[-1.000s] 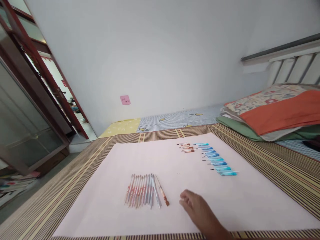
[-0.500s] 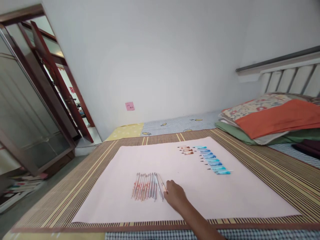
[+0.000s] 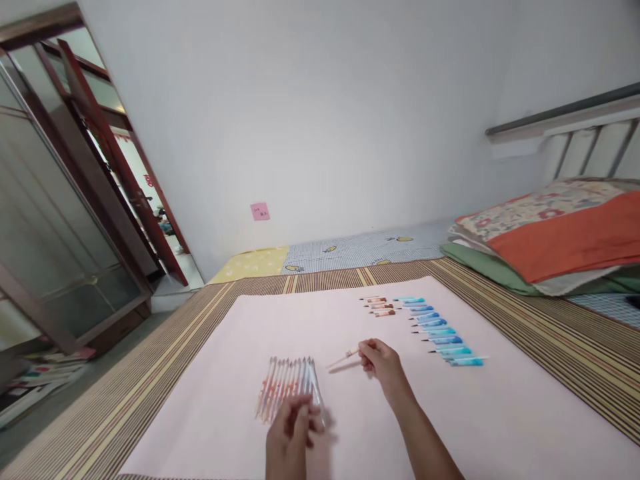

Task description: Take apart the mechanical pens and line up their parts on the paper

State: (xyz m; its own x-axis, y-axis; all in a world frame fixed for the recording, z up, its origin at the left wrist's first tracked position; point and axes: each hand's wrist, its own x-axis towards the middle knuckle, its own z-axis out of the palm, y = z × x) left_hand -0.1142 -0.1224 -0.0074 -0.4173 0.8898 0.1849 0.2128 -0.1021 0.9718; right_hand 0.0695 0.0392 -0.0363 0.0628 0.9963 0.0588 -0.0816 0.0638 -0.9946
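Observation:
My right hand (image 3: 383,363) pinches a slim pale pen (image 3: 345,359) between thumb and fingers, its free end slanting down-left over the white sheet (image 3: 210,400). To its left lies a close row of pens (image 3: 285,377), with whitish, reddish and pale blue barrels. My left hand (image 3: 294,427) hovers over the near ends of that row, fingers loosely curled and apart, with nothing visible in them. It covers part of several barrels. The rightmost pale blue pen (image 3: 316,385) lies at a slant beside the others.
Several brown pens (image 3: 380,305) and a slanting column of blue pens (image 3: 435,328) lie at the sheet's upper right. Beneath the sheet is a striped mat (image 3: 165,347). Folded bedding (image 3: 565,233) is stacked at right, against the wall side. A doorway (image 3: 125,173) stands at left.
My right hand has lifted the pale pen away from the row, moving up and to the right. My left hand has come into view over the row's near ends.

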